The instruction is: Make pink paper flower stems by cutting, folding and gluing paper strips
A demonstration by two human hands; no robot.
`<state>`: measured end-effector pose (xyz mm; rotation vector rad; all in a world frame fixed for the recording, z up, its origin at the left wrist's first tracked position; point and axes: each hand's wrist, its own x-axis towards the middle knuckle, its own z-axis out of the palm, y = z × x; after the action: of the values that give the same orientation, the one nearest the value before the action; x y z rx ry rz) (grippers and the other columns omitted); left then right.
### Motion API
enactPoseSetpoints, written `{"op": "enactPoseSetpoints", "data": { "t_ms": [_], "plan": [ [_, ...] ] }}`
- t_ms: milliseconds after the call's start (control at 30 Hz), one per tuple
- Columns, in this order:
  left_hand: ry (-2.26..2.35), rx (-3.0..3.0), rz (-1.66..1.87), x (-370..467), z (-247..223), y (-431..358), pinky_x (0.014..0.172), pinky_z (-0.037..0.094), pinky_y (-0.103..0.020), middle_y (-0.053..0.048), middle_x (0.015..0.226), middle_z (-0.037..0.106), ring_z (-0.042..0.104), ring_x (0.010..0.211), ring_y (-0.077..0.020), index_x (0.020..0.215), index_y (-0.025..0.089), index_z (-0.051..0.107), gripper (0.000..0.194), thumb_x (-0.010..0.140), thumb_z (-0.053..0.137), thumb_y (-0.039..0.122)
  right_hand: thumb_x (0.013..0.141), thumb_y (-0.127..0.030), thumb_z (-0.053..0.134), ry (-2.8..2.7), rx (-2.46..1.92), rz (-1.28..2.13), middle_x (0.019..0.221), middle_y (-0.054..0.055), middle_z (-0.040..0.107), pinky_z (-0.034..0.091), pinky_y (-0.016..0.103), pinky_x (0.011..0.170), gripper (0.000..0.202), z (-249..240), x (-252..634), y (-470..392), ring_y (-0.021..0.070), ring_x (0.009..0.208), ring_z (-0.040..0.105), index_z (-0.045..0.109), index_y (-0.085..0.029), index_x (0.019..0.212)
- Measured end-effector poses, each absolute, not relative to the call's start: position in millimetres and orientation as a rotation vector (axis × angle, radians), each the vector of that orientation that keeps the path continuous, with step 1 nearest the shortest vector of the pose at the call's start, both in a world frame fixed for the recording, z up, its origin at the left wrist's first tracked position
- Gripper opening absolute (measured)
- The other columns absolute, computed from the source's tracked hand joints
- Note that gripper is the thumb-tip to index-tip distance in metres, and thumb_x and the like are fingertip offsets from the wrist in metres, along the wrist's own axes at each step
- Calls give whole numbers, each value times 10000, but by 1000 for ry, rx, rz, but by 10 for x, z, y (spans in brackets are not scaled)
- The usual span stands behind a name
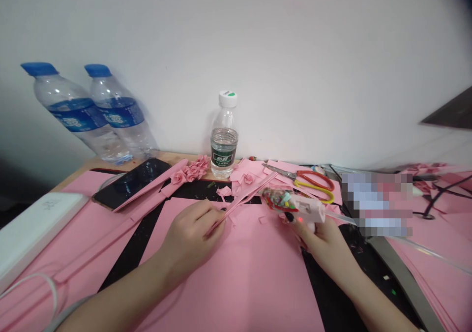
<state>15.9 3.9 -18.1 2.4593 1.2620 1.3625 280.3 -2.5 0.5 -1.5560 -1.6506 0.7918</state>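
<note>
Pinched in my left hand (197,231) is a narrow folded strip of pink paper (250,193), pointing up and to the right. My right hand (324,243) grips a pale glue gun (308,209) with a small red light glowing on its side. Colourful bits crust the gun's front end, which faces left near the paper strip, and a clear glue stick (342,218) runs out of its back. Whether the nozzle touches the paper I cannot tell. Under both hands lies a large pink sheet (236,278). Small pink paper scraps (224,191) are scattered just beyond my left fingers.
Scissors (313,182) with red and yellow handles lie behind the glue gun. A small water bottle (224,145) stands by the wall; two larger bottles (79,113) lean at the left. A phone (132,182), pink paper flowers (191,170) and a white box-like device (40,228) are on the left.
</note>
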Motion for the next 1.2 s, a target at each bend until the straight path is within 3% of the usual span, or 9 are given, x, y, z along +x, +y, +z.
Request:
{"op": "enactPoseSetpoints", "data": {
  "t_ms": [167, 367, 733, 1200],
  "plan": [
    [1235, 2524, 1384, 174, -175, 11, 538, 409, -246, 9, 630, 521, 485, 590, -115, 723, 170, 603, 233, 896, 522, 36, 887, -411, 520, -1647, -1603, 802, 494, -52, 408, 266, 231, 390, 261, 51, 2787, -21, 117, 437, 365, 536, -201, 734],
    [1255, 2529, 1375, 187, -179, 4, 523, 390, -247, 10, 635, 520, 474, 581, -113, 728, 173, 616, 240, 899, 513, 40, 907, -453, 465, -1716, -1715, 688, 452, -25, 435, 289, 244, 417, 408, -1, 2846, -4, 123, 442, 405, 415, -222, 574],
    [1218, 2538, 1345, 178, -201, 10, 572, 436, -267, -20, 668, 585, 532, 625, -133, 750, 166, 627, 221, 899, 526, 39, 908, -597, 450, -1775, -1812, 548, 340, -7, 415, 215, 255, 374, 618, -213, 2983, 61, 120, 352, 408, 397, -220, 422],
    [1199, 2537, 1343, 174, -204, 9, 569, 431, -271, -17, 662, 584, 524, 616, -134, 745, 162, 633, 218, 897, 535, 40, 900, -597, 429, -1762, -1868, 548, 325, 11, 439, 262, 256, 361, 626, -144, 2970, 80, 133, 335, 444, 411, -223, 399]
  ]
}}
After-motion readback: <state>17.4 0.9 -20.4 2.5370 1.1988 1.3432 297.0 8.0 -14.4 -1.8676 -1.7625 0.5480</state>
